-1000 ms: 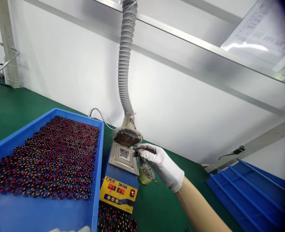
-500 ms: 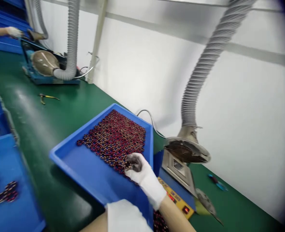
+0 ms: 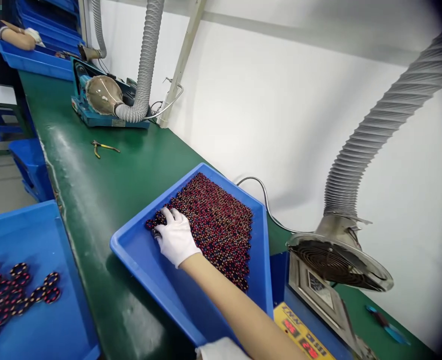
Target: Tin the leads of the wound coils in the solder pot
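A blue tray rests tilted on the green bench and holds several dark red and copper wound ring coils. My right hand, in a white glove, reaches across into the tray. Its fingers lie spread on the coils at the heap's near-left edge, and I see nothing gripped in them. Only a sliver of white glove at the bottom edge shows my left hand; its fingers are hidden.
A solder pot with a yellow panel stands right of the tray under a round fume hood on a ribbed hose. Another blue tray with some coils sits bottom left. Pliers, a second station and a co-worker's hand are farther along.
My view swung left from the solder pot to the tray. My right hand left the pot, crossed to the tray and now rests farther up on the coils.
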A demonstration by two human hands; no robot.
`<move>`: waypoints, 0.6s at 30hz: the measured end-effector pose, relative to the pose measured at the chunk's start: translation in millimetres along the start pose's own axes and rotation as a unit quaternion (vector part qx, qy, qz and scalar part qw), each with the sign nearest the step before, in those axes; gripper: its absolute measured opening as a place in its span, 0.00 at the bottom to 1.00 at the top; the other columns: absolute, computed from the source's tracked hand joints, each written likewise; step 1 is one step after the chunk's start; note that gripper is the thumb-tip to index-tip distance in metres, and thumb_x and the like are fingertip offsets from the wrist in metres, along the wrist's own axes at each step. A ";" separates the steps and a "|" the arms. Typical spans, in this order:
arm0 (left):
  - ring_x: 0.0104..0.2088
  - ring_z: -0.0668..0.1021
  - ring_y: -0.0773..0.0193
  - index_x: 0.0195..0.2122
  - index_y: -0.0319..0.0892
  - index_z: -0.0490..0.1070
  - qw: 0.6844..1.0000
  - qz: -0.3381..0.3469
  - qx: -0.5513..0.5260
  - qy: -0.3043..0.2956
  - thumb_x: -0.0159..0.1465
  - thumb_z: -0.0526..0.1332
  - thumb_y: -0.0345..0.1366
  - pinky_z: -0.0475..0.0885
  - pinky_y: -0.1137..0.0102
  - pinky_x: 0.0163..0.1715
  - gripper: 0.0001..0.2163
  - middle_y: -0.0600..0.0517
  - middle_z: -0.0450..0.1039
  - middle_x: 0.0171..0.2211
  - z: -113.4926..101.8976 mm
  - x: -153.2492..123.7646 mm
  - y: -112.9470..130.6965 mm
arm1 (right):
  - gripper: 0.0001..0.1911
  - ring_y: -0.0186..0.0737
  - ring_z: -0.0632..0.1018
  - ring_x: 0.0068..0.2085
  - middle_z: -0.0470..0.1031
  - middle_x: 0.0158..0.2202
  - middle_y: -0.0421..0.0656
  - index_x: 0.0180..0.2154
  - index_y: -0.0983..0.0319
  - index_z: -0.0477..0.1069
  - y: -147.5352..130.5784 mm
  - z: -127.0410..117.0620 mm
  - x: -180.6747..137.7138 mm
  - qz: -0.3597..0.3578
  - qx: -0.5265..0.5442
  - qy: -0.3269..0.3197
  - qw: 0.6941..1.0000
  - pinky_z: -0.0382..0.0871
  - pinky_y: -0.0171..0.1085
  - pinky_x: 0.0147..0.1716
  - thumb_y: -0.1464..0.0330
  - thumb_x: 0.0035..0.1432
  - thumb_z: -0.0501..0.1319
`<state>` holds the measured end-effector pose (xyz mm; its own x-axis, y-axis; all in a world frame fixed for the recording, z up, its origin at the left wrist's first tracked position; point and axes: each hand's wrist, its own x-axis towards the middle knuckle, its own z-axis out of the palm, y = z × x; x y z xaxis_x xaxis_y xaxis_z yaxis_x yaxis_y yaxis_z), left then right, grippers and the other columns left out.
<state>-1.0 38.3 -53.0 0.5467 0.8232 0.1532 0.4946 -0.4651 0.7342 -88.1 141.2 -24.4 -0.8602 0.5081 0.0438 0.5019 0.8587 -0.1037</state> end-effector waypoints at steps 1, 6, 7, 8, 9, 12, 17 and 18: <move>0.35 0.75 0.66 0.36 0.47 0.71 1.000 -0.004 0.001 0.001 0.65 0.53 0.40 0.72 0.69 0.34 0.08 0.51 0.74 0.40 -2.1 -0.4 1.3 | 0.12 0.61 0.57 0.58 0.55 0.61 0.53 0.39 0.62 0.74 2.3 -5.4 -3.6 0.005 -0.006 0.007 1.000 0.52 0.54 0.53 0.66 0.53 0.58; 0.25 0.77 0.64 0.29 0.49 0.74 0.999 0.035 -0.010 -0.032 0.60 0.57 0.44 0.64 0.72 0.21 0.09 0.54 0.78 0.26 -16.4 -10.3 22.5 | 0.13 0.51 0.60 0.57 0.63 0.56 0.44 0.44 0.55 0.70 16.0 -63.3 -63.1 0.024 0.014 0.148 0.989 0.57 0.51 0.53 0.68 0.54 0.59; 0.24 0.77 0.62 0.28 0.49 0.75 0.998 0.049 -0.014 -0.038 0.58 0.58 0.46 0.62 0.71 0.20 0.10 0.54 0.78 0.24 -20.2 -12.8 26.8 | 0.12 0.47 0.63 0.56 0.66 0.54 0.44 0.43 0.56 0.71 19.6 -76.0 -83.6 0.032 0.030 0.188 0.981 0.59 0.49 0.53 0.69 0.56 0.58; 0.23 0.77 0.62 0.27 0.49 0.75 0.996 0.070 -0.014 -0.046 0.58 0.58 0.46 0.59 0.71 0.19 0.10 0.55 0.78 0.23 -24.1 -15.0 30.2 | 0.10 0.43 0.66 0.53 0.70 0.50 0.43 0.41 0.57 0.71 23.4 -86.6 -106.8 0.039 0.050 0.224 0.973 0.61 0.46 0.52 0.70 0.57 0.57; 0.22 0.76 0.62 0.26 0.48 0.74 0.996 0.078 0.009 -0.035 0.59 0.56 0.45 0.57 0.70 0.18 0.12 0.55 0.78 0.22 -27.7 -16.6 32.6 | 0.09 0.41 0.69 0.51 0.72 0.48 0.43 0.41 0.57 0.71 27.2 -94.1 -132.4 0.057 0.071 0.254 0.963 0.63 0.44 0.51 0.70 0.57 0.57; 0.21 0.76 0.63 0.26 0.49 0.74 0.994 0.094 0.046 -0.036 0.61 0.54 0.43 0.52 0.69 0.19 0.11 0.57 0.77 0.21 -34.4 -17.4 36.2 | 0.09 0.40 0.74 0.45 0.74 0.44 0.43 0.39 0.57 0.73 34.6 -93.3 -217.1 0.197 0.103 0.285 0.932 0.69 0.42 0.45 0.70 0.57 0.57; 0.23 0.76 0.64 0.25 0.47 0.71 0.992 0.084 0.052 -0.075 0.63 0.53 0.40 0.53 0.70 0.21 0.12 0.58 0.76 0.22 -35.6 -12.2 40.0 | 0.08 0.44 0.77 0.38 0.77 0.36 0.45 0.30 0.59 0.76 14.9 -34.4 -320.1 0.434 0.096 0.154 0.883 0.70 0.43 0.40 0.69 0.55 0.57; 0.24 0.76 0.64 0.27 0.48 0.72 0.992 0.080 0.049 -0.083 0.64 0.52 0.40 0.53 0.70 0.22 0.12 0.58 0.76 0.23 -35.6 -11.3 40.8 | 0.08 0.44 0.77 0.38 0.77 0.35 0.45 0.30 0.59 0.76 6.5 -22.3 -328.2 0.454 0.108 0.118 0.876 0.70 0.42 0.39 0.69 0.55 0.58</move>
<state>-11.1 21.7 -1.2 0.7236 0.6749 0.1447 0.4520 -0.6217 0.6396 199.5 -18.5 -17.2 -0.0593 0.9971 0.0471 0.9191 0.0730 -0.3873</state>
